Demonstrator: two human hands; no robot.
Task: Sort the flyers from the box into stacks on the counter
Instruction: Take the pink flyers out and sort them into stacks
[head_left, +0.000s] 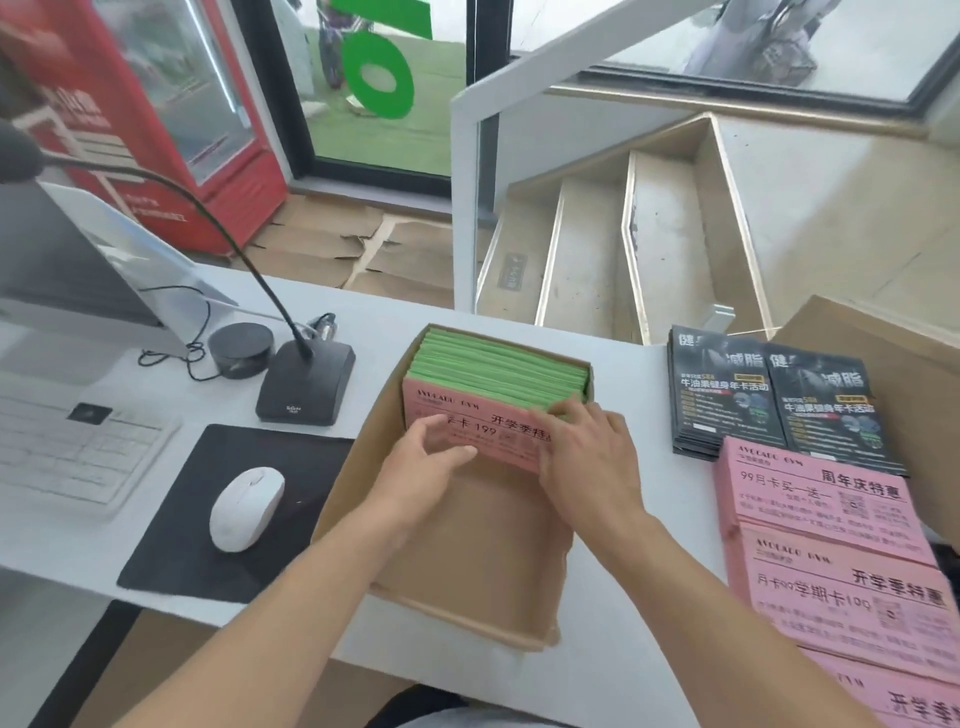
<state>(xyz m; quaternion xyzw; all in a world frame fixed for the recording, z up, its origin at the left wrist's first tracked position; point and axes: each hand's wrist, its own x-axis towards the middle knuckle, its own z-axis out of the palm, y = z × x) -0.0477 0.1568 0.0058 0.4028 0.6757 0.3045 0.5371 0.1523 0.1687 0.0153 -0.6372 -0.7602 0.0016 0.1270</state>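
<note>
Between both hands' fingers (457, 451), a pink flyer (483, 423) is pinched at the box (467, 545) front, green flyers (498, 371) behind it unsorted (plenty left), black stacks (769, 400) and pink stacks (821, 499) rightward on the table (623, 649).

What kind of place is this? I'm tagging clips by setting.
Probably a gym's front desk: a gooseneck microphone on the white counter, stacks of black fitness flyers, and a red drinks fridge by the glass entrance.
</note>
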